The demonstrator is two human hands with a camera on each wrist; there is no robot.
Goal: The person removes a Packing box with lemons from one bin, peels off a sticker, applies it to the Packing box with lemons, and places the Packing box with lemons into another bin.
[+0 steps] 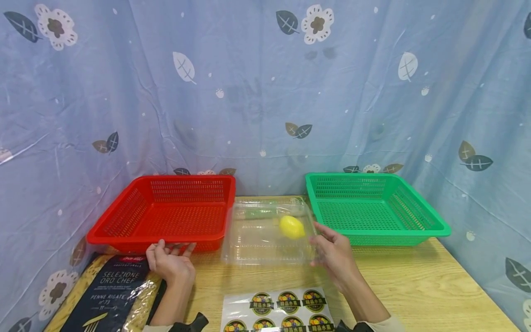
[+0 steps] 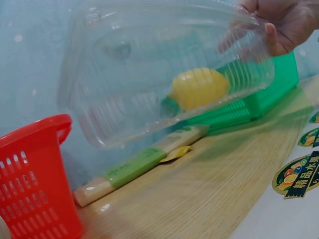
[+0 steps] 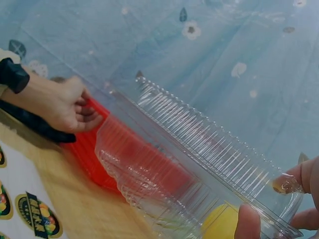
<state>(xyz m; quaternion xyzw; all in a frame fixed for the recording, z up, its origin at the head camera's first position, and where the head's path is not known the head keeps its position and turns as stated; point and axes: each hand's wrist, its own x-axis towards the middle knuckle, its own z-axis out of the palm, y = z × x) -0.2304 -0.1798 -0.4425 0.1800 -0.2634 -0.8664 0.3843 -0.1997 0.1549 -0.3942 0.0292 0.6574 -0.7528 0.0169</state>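
Note:
My right hand [image 1: 337,253] pinches the right edge of a clear plastic container [image 1: 253,244], with the thumb and fingers on either side of its wall. The container is raised off the table and tilted in the left wrist view. A yellow lemon [image 1: 292,227] lies inside it, showing through the ribbed plastic [image 2: 200,88]. My left hand [image 1: 172,265] is at the front rim of the red basket [image 1: 186,212], palm turned up and fingers loosely bent. In the right wrist view its fingers overlap the red rim.
A green basket [image 1: 373,237] stands at the back right. A penne pasta bag [image 1: 112,295] lies front left, and a sheet of round fruit stickers [image 1: 242,304] front centre. Behind the container lies a long green-and-beige package [image 2: 134,169] with a small yellow piece [image 2: 177,154]. A blue curtain [image 1: 257,101] surrounds the table.

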